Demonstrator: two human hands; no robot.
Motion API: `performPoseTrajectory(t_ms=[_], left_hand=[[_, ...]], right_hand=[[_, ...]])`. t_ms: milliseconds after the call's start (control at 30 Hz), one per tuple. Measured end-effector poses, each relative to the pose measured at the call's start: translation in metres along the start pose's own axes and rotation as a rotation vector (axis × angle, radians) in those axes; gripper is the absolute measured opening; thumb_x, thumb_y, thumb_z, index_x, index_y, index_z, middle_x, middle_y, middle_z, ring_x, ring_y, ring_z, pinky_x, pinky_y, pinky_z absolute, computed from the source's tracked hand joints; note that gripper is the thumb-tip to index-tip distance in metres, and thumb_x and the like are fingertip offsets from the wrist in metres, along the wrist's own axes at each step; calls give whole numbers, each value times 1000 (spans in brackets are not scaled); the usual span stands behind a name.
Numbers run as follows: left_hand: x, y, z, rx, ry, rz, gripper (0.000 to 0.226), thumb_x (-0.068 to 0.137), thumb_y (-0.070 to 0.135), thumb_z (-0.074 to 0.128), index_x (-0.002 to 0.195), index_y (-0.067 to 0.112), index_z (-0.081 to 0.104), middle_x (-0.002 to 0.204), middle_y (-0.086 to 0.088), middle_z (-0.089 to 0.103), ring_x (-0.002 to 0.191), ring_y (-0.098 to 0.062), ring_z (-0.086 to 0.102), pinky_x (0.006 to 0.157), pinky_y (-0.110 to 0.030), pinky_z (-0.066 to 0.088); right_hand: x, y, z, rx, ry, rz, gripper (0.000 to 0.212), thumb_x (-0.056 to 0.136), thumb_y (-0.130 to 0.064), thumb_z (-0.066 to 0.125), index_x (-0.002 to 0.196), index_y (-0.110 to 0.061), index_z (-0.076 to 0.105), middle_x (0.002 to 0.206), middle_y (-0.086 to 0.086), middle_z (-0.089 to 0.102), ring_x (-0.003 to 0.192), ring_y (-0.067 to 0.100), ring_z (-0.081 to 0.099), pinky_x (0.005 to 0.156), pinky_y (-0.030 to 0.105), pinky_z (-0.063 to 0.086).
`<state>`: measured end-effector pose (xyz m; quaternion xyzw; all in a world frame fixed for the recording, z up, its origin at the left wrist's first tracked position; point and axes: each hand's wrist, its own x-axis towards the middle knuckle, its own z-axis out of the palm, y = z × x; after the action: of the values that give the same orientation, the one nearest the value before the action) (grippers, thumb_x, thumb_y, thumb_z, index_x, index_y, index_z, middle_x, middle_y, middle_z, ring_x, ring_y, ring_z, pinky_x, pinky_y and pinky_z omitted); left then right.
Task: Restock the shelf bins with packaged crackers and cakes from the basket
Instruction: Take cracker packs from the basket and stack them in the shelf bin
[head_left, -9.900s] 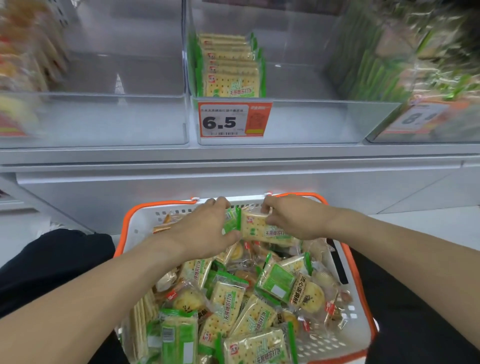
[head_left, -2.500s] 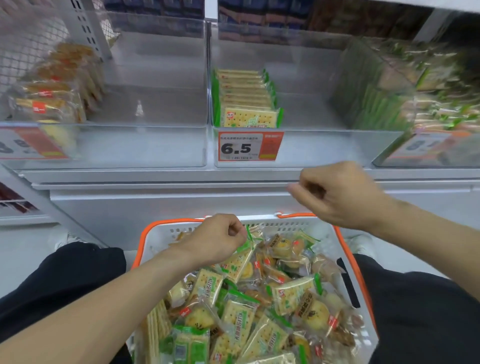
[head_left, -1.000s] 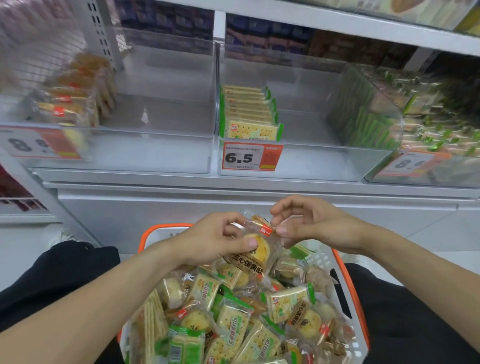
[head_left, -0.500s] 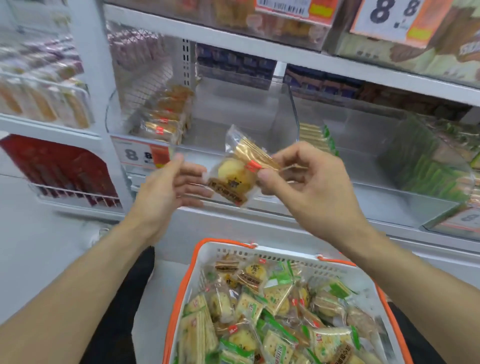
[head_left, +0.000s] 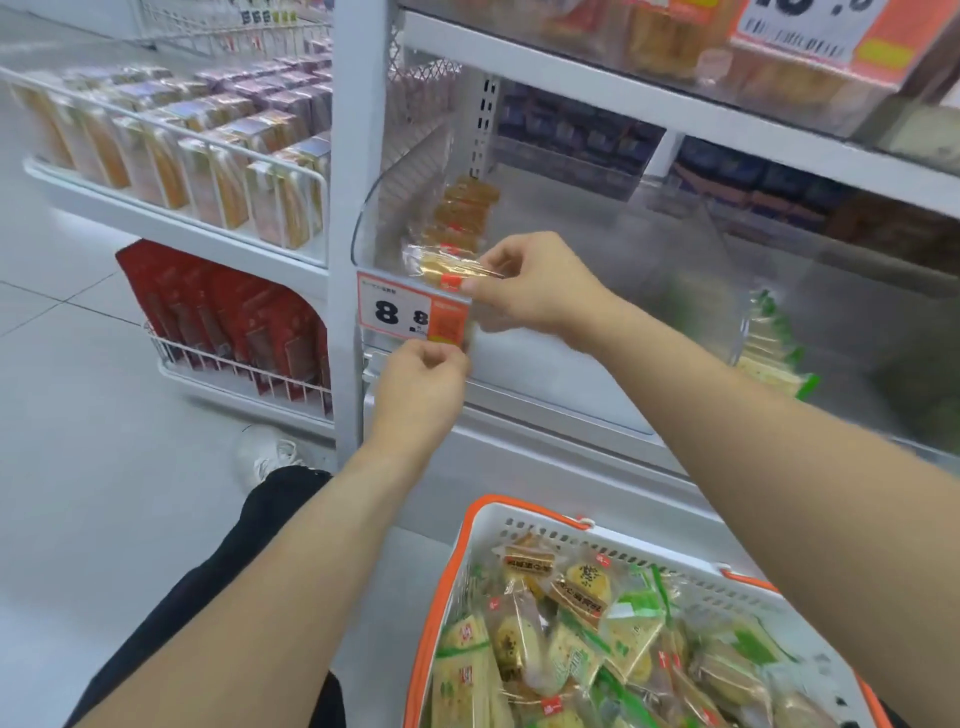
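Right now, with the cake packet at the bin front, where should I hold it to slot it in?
Keep the grip on the cake packet's near sealed end, by the red tab, where the right hand already pinches it, and come from the front. It probably slides in end-first: the packet lies roughly flat, pointing into the clear bin at the row of cakes. The left hand holds nothing I can make out.

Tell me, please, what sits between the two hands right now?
In the head view, the orange-and-white price tag on the bin front lies between the left hand and the right hand.
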<state>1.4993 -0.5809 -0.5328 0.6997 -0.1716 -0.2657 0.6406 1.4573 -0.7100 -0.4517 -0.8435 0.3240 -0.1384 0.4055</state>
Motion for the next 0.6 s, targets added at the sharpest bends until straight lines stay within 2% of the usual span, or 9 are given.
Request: performPoseTrajectory(t_ms=[67,167,233,300,367,433,467,533,600], left_hand=[[2,-1,3,-6,-7,-18,9,95,17,57,88,20,62,85,2,64,88,-20,62,90,-45,55],[8,-1,8,-23,-15,-35,12,96,19,56,85,18,62,80,2,63,83,-19,60,90,-46,55],[10,-1,11,-36,-22,-44,13,96,20,55,85,16,61,79,1,62,83,-20,60,90,-48,54],[10,-2,13,-25,-35,-53,13,95,21,55,85,15,61,79,0,63,82,-20,60,90,-48,54],[10,-4,13,-2,-50,-61,13,95,21,55,84,16,61,79,0,63,82,-20,60,89,-47,54],[10,-5,13,21,-63,-60,13,95,22,56,84,17,60,81,1,64,83,-19,61,90,-48,55],[10,-6,13,32,-67,-57,13,95,23,57,83,18,60,82,1,65,84,-19,61,91,-48,55],[10,-7,11,62,-80,-49,14,95,23,57,84,17,61,82,1,65,86,-20,62,91,-48,55],[8,-9,8,88,-90,-38,14,96,23,57,86,14,63,83,-1,66,86,-21,63,91,-48,55]], right_hand=[[11,-5,-3,65,-127,123,37,89,-12,77,113,10,61,103,34,69,75,24,71,78,50,62],[29,-11,-8,103,-264,295,22,86,-6,78,100,6,66,103,24,73,90,26,75,81,36,63],[37,-14,-4,174,-446,391,9,92,-7,68,92,2,66,104,15,75,100,21,72,98,31,55],[43,-14,4,206,-547,429,12,94,-10,64,88,-1,66,88,8,77,93,15,70,105,28,49],[52,-12,14,185,-536,413,11,93,-11,67,86,-3,69,85,7,77,87,13,71,95,25,54],[58,-9,21,145,-520,383,10,92,-14,70,90,-4,71,97,9,77,95,16,72,86,23,57],[60,-7,23,140,-516,379,12,91,-16,72,93,-5,71,102,10,76,99,16,71,87,24,57],[60,-4,18,144,-496,391,24,87,-23,76,98,-4,70,110,13,75,104,18,71,94,29,56],[50,-5,5,107,-432,382,49,81,-38,80,110,-1,65,120,17,70,103,20,72,85,28,60]])
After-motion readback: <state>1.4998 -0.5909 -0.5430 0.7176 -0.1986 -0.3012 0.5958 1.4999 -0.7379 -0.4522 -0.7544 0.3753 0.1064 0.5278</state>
